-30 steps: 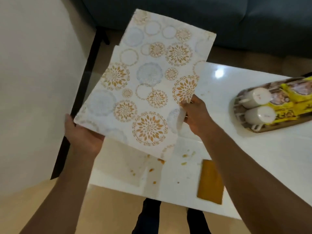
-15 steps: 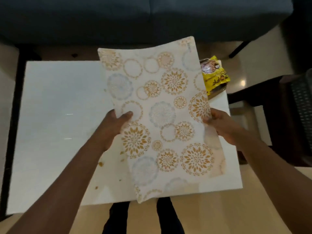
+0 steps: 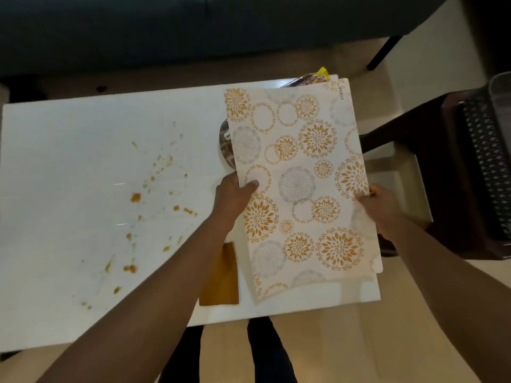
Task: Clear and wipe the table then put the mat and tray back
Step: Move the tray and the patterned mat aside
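I hold a white mat (image 3: 301, 183) printed with orange and grey flower circles over the right end of the white table (image 3: 69, 161). My left hand (image 3: 232, 199) pinches its left edge, thumb on top. My right hand (image 3: 380, 208) grips its right edge. The mat hides most of the tray (image 3: 225, 146), of which only a dark rim at the mat's left edge and a bit with a yellow packet (image 3: 322, 71) at the top show. An orange cloth (image 3: 221, 277) lies flat on the table under my left forearm. Orange food stains (image 3: 135, 197) spatter the table's middle.
A dark sofa (image 3: 193, 26) runs along the far side of the table. A dark wooden chair with a woven seat (image 3: 484, 167) stands to the right. My legs (image 3: 265, 352) are at the table's near edge, on a beige floor.
The mat has moved right and down, from the table's left end to over the tray at the right end. Both hands have kept their hold on its edges.
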